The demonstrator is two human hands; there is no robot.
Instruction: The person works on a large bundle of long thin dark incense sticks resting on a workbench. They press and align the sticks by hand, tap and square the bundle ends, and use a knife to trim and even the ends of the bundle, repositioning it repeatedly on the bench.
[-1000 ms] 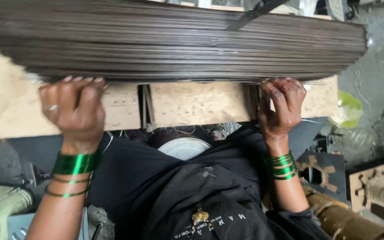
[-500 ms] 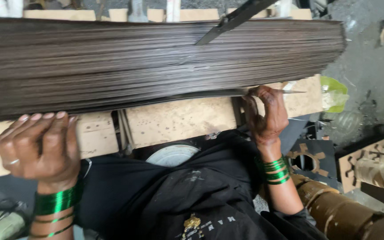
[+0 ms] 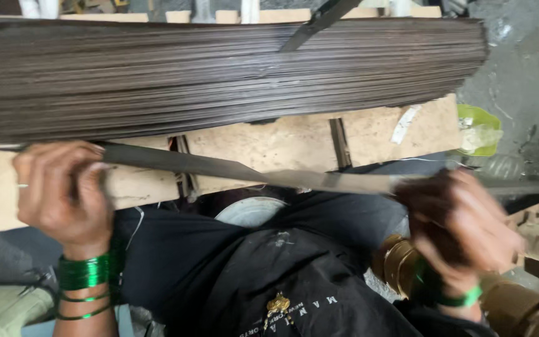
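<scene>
A thick stack of thin dark metal strips (image 3: pixel 219 75) lies across a pale wooden bench (image 3: pixel 282 146). One long dark strip (image 3: pixel 219 170) is pulled off the pile and held level in front of it. My left hand (image 3: pixel 63 193) grips its left end. My right hand (image 3: pixel 463 228), blurred by motion, grips its right end. Both wrists wear green bangles.
A dark bar (image 3: pixel 319 22) slants across the top of the stack. Below the bench are my dark clothes (image 3: pixel 263 274), a round grey lid (image 3: pixel 251 212), brass-coloured cylinders (image 3: pixel 400 262) and a green-yellow object (image 3: pixel 478 128) at the right. The floor is grey and littered.
Both hands were resting at the pile's front edge. They have since drawn a single strip away from the stack toward me, and the right hand has dropped lower and to the right.
</scene>
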